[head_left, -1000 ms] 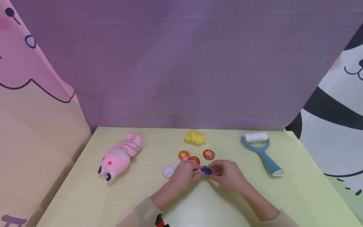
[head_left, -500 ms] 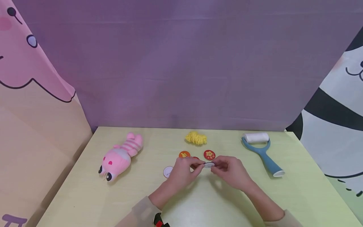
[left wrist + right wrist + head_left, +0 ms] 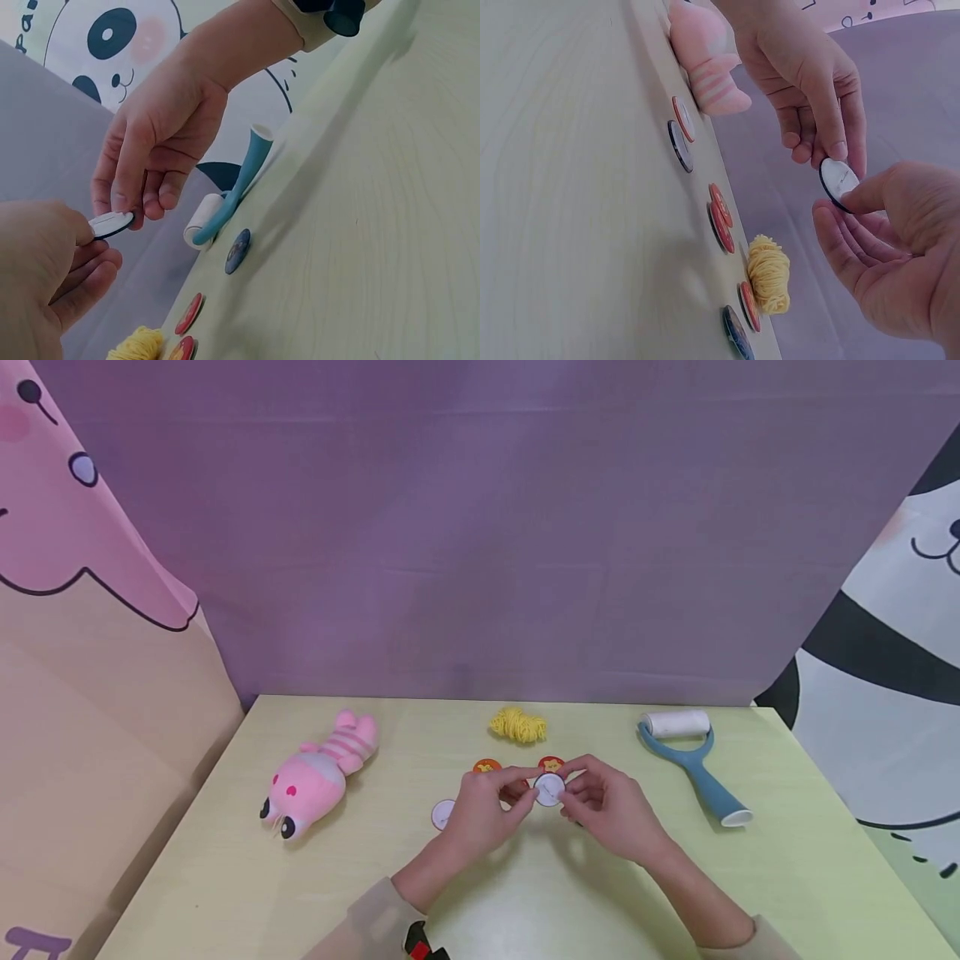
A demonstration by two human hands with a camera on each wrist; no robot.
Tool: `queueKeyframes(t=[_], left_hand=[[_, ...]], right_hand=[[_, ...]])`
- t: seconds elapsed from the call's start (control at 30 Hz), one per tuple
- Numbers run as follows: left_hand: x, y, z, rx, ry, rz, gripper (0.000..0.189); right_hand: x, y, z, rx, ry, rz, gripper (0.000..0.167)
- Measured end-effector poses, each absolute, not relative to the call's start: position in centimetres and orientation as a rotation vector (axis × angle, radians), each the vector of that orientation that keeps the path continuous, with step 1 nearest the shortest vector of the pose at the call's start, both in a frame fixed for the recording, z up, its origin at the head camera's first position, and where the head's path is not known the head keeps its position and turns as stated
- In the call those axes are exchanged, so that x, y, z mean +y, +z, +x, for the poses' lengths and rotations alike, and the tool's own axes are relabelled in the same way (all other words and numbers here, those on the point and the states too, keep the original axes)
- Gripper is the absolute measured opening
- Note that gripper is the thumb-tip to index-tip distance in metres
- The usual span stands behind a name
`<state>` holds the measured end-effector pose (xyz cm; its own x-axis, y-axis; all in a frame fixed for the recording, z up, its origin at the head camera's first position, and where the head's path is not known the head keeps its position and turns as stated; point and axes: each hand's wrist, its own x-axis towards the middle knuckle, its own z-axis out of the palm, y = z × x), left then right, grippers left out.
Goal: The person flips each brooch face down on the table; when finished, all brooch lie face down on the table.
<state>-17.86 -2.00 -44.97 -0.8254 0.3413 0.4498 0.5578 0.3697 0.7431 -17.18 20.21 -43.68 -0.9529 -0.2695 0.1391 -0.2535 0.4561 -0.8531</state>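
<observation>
A round pin badge (image 3: 550, 790) is held up between both hands, its white back with the pin facing the head camera. My left hand (image 3: 483, 810) pinches its left edge between thumb and fingers, and my right hand (image 3: 611, 810) pinches the right edge. The right wrist view shows the badge's dark rim (image 3: 824, 180) and white back, well off the table. Below the hands lie more badges: an orange one (image 3: 487, 765), a red one (image 3: 551, 763) and a white-backed one (image 3: 442, 813). A blue badge (image 3: 238, 251) on the table is mostly hidden by my right hand in the head view.
A pink plush toy (image 3: 318, 781) lies at the left of the table (image 3: 247, 893). Behind the badges is a bundle of yellow yarn (image 3: 517, 725). A lint roller with a blue handle (image 3: 705, 777) lies to the right, and a purple backdrop (image 3: 480, 527) rises behind.
The held badge has been turned over: its blue face showed first, then it stood nearly edge-on, and now its white back shows. Both hands have risen slightly.
</observation>
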Motion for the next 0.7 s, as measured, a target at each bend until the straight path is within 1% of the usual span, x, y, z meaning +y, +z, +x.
queueKeyframes(t=[0.3,0.53,0.7], left_hand=[[-1.98,-44.68,-17.89,-2.441,-1.573,-0.861,0.038],[-1.94,-44.68,-17.88,-2.488,-1.564,-0.854,0.039],[-1.85,-44.58,-17.78,-2.511,-1.560,-0.814,0.038]], right_hand=[[20.17,-43.33,-17.11,2.655,-1.570,-0.507,0.018],[20.18,-42.95,-16.96,2.667,-1.573,-0.487,0.016],[20.20,-42.78,-16.75,2.700,-1.576,-0.456,0.018]])
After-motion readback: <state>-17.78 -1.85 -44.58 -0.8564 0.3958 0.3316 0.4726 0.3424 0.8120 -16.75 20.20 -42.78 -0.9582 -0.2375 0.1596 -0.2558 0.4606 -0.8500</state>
